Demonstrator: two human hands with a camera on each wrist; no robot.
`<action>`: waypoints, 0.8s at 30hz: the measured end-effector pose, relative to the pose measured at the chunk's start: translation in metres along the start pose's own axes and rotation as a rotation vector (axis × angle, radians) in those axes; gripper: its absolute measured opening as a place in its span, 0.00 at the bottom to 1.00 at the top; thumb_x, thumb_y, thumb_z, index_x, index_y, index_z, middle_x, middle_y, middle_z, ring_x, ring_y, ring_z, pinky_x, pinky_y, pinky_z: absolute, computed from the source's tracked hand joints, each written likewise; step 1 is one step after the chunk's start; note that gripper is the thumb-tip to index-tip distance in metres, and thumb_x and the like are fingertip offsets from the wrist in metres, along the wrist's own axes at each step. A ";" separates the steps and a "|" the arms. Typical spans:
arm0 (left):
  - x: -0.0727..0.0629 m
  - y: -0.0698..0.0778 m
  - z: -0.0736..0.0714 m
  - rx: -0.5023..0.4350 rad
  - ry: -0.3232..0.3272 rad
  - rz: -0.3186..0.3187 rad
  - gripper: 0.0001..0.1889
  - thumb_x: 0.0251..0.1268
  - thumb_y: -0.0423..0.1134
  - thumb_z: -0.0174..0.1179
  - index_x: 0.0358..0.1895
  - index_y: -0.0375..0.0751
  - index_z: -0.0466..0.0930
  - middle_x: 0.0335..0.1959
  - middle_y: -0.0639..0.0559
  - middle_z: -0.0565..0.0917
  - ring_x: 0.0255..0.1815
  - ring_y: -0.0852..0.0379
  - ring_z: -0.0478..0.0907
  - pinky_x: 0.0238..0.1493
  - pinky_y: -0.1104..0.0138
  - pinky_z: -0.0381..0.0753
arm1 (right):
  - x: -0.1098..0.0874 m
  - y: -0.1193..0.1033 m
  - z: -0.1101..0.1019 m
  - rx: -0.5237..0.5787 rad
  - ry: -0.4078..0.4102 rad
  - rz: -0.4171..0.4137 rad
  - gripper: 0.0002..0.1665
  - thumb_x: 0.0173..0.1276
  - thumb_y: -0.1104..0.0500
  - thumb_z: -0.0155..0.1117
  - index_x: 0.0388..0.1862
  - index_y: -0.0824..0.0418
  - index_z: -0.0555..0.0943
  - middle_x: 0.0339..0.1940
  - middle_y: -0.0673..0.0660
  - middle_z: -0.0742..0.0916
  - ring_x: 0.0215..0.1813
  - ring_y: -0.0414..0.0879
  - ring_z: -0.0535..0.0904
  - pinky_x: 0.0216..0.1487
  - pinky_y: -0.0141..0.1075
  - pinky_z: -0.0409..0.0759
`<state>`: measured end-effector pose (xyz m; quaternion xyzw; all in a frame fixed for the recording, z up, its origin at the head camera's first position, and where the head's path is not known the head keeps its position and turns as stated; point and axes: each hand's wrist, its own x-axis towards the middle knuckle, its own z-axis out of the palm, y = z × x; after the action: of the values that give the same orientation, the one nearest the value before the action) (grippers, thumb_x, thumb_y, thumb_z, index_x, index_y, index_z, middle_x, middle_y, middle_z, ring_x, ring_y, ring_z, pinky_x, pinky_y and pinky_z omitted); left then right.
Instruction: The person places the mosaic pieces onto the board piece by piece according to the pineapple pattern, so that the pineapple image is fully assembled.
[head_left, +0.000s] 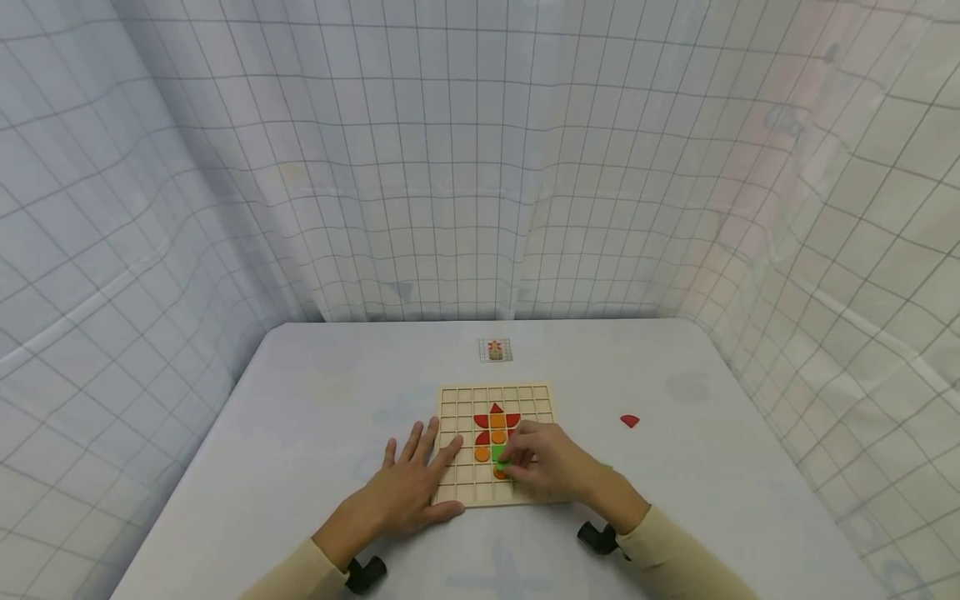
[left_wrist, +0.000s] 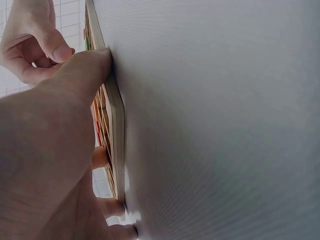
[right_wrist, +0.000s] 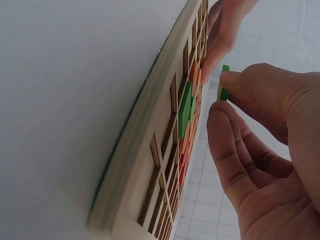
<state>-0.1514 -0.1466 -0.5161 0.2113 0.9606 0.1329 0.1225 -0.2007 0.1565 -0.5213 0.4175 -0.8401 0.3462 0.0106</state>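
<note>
A wooden grid board (head_left: 480, 495) lies on the white table with red, orange and green pieces set in its cells. My left hand (head_left: 405, 492) rests with spread, straight fingers over the board's left side, its thumb touching the near edge. Between thumb and fingertips, my right hand (head_left: 551, 458) pinches a small green piece (right_wrist: 224, 90) just above the board. Red pieces (head_left: 482, 421) flank an orange square (head_left: 497, 421). A round orange piece (head_left: 482, 454) sits beside a green one (head_left: 498, 451). My right hand partly hides the board's right side.
One loose red quarter-round piece (head_left: 630, 421) lies on the table right of the board. Behind the board is a small card (head_left: 495, 350) printed with a grid and a coloured figure. White curtains with grid lines (head_left: 427, 167) stand behind and at both sides.
</note>
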 end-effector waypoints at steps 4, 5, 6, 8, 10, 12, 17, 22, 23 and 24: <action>0.000 0.000 0.000 0.001 0.001 0.003 0.55 0.80 0.76 0.64 0.98 0.53 0.56 1.00 0.29 0.46 1.00 0.23 0.46 0.88 0.17 0.54 | 0.003 -0.004 0.003 -0.034 -0.003 -0.020 0.05 0.74 0.65 0.85 0.46 0.58 0.97 0.42 0.51 0.92 0.39 0.40 0.83 0.40 0.23 0.82; 0.000 0.000 0.000 0.000 0.001 0.003 0.55 0.80 0.76 0.64 0.98 0.53 0.56 0.99 0.29 0.46 1.00 0.23 0.46 0.88 0.17 0.54 | 0.004 -0.005 0.003 -0.039 -0.007 -0.022 0.05 0.74 0.65 0.85 0.46 0.58 0.97 0.42 0.51 0.93 0.39 0.40 0.83 0.40 0.23 0.82; 0.000 0.000 0.000 -0.002 0.000 0.003 0.55 0.80 0.76 0.64 0.98 0.52 0.56 0.99 0.29 0.46 1.00 0.23 0.46 0.88 0.17 0.54 | 0.005 -0.006 0.004 -0.044 -0.013 -0.024 0.05 0.75 0.65 0.85 0.47 0.58 0.97 0.43 0.51 0.93 0.39 0.39 0.83 0.41 0.23 0.82; 0.000 0.000 0.000 -0.004 -0.002 0.003 0.55 0.80 0.76 0.64 0.98 0.52 0.56 0.99 0.29 0.46 1.00 0.23 0.46 0.88 0.16 0.54 | 0.006 -0.008 0.006 -0.055 -0.029 -0.020 0.05 0.75 0.64 0.84 0.47 0.57 0.97 0.44 0.51 0.93 0.41 0.38 0.82 0.42 0.23 0.82; 0.000 0.000 0.001 -0.009 -0.005 0.002 0.55 0.80 0.76 0.64 0.98 0.52 0.57 0.99 0.29 0.46 1.00 0.23 0.46 0.88 0.16 0.54 | 0.008 -0.009 0.008 -0.061 -0.048 -0.008 0.05 0.76 0.64 0.84 0.48 0.57 0.97 0.46 0.51 0.93 0.42 0.36 0.82 0.45 0.23 0.83; 0.000 0.000 0.002 -0.014 -0.009 0.002 0.54 0.80 0.76 0.64 0.98 0.52 0.57 1.00 0.29 0.46 1.00 0.22 0.45 0.88 0.16 0.53 | 0.010 -0.011 0.010 -0.062 -0.065 0.006 0.05 0.77 0.64 0.83 0.48 0.57 0.97 0.47 0.52 0.93 0.43 0.35 0.83 0.46 0.24 0.83; 0.000 -0.001 0.003 -0.020 -0.012 -0.002 0.54 0.80 0.76 0.65 0.97 0.53 0.57 1.00 0.30 0.46 1.00 0.23 0.45 0.88 0.16 0.53 | 0.013 -0.014 0.013 -0.079 -0.089 0.030 0.04 0.78 0.63 0.83 0.48 0.57 0.97 0.49 0.52 0.93 0.42 0.34 0.80 0.45 0.23 0.81; 0.001 -0.002 0.003 -0.010 -0.004 -0.001 0.55 0.80 0.77 0.64 0.97 0.53 0.57 1.00 0.30 0.46 1.00 0.23 0.45 0.88 0.16 0.53 | 0.015 -0.015 0.016 -0.109 -0.113 0.045 0.03 0.78 0.61 0.84 0.47 0.54 0.98 0.49 0.50 0.93 0.43 0.32 0.78 0.47 0.24 0.81; 0.001 -0.002 0.004 -0.008 -0.002 0.000 0.55 0.80 0.77 0.64 0.97 0.53 0.57 1.00 0.30 0.46 1.00 0.23 0.45 0.88 0.16 0.53 | 0.015 -0.015 0.016 -0.116 -0.117 0.047 0.03 0.78 0.61 0.84 0.46 0.54 0.98 0.49 0.49 0.93 0.44 0.32 0.78 0.48 0.24 0.82; 0.001 -0.002 0.004 -0.007 -0.001 0.000 0.55 0.79 0.77 0.64 0.97 0.53 0.57 1.00 0.30 0.46 1.00 0.23 0.45 0.88 0.17 0.53 | 0.015 -0.014 0.016 -0.123 -0.119 0.048 0.03 0.78 0.60 0.84 0.46 0.53 0.98 0.49 0.49 0.92 0.45 0.31 0.78 0.48 0.24 0.82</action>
<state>-0.1521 -0.1470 -0.5204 0.2110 0.9600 0.1361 0.1239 -0.1955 0.1307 -0.5210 0.4154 -0.8687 0.2690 -0.0220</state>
